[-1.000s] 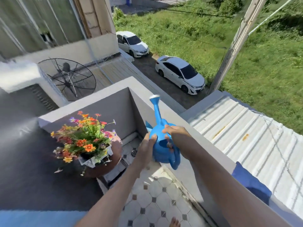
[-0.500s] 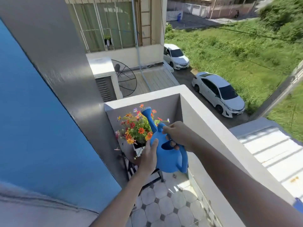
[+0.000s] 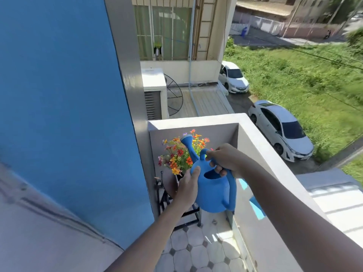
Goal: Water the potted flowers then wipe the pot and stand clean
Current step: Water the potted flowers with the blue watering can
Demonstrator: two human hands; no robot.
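Watering can (image 3: 214,195) now closer to flowers (image 3: 176,156), right hand (image 3: 227,158) fingers gripping its handle (image 3: 203,153), left hand (image 3: 188,185) flat against it, contents unclear.

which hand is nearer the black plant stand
Left. The left hand presses the watering can's side, over the stand; the right hand grips the can from above, farther right.

Matt blue plastic watering can (image 3: 214,195)
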